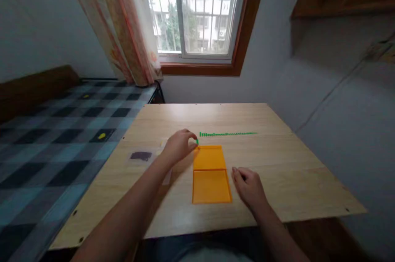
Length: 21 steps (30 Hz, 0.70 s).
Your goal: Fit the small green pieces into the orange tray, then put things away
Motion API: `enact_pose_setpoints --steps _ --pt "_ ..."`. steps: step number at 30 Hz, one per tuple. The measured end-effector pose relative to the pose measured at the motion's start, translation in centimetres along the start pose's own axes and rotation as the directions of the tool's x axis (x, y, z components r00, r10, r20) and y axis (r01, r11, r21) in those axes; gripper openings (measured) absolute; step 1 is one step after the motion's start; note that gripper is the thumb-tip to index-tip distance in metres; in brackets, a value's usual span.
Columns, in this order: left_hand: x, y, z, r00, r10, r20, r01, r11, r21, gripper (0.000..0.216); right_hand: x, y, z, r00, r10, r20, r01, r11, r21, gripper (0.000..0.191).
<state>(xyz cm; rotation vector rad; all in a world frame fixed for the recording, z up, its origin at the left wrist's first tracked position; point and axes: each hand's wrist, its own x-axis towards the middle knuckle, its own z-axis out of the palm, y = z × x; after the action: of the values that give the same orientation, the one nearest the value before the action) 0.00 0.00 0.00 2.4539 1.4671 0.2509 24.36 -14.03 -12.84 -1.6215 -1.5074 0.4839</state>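
Observation:
An open orange box [211, 173] lies flat on the wooden table [277, 163], its two halves one behind the other. Behind it runs a long row of small green pieces [227, 133] standing side by side. My left hand [179, 146] is pinched on one small green piece [197, 142] at the box's far left corner, close to the left end of the row. My right hand [248, 186] rests on the table just right of the box, fingers loosely curled, holding nothing that I can see.
A dark patch [141, 156] lies on the table to the left of my left hand. A bed with a checked blue cover [61, 138] adjoins the table's left side. A window [200, 11] and a curtain [123, 23] are behind; a wall is to the right.

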Motion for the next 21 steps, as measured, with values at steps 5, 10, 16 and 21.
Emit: enact_pose_setpoints --steps 5,10,16,21 --pt "-8.2 1.6 3.4 0.986 0.019 0.168 -0.011 0.999 -0.048 0.018 -0.4 -0.4 -0.6 0.993 -0.111 -0.024 0.111 0.994 -0.016 0.048" --pt "-10.0 3.2 5.6 0.980 -0.037 0.196 0.036 0.999 0.008 0.016 -0.6 -1.7 -0.4 0.968 -0.250 -0.001 0.250 0.967 -0.058 0.045" --pt "-8.9 4.1 5.7 0.982 -0.083 0.172 0.074 0.995 0.060 0.016 -0.5 -3.3 -1.0 0.877 -0.432 0.210 0.460 0.881 -0.111 0.029" --pt "-10.4 4.1 5.9 0.987 -0.115 0.108 0.114 0.993 0.017 0.025 0.4 -4.5 -1.3 0.775 -0.485 0.405 0.579 0.802 -0.148 0.023"
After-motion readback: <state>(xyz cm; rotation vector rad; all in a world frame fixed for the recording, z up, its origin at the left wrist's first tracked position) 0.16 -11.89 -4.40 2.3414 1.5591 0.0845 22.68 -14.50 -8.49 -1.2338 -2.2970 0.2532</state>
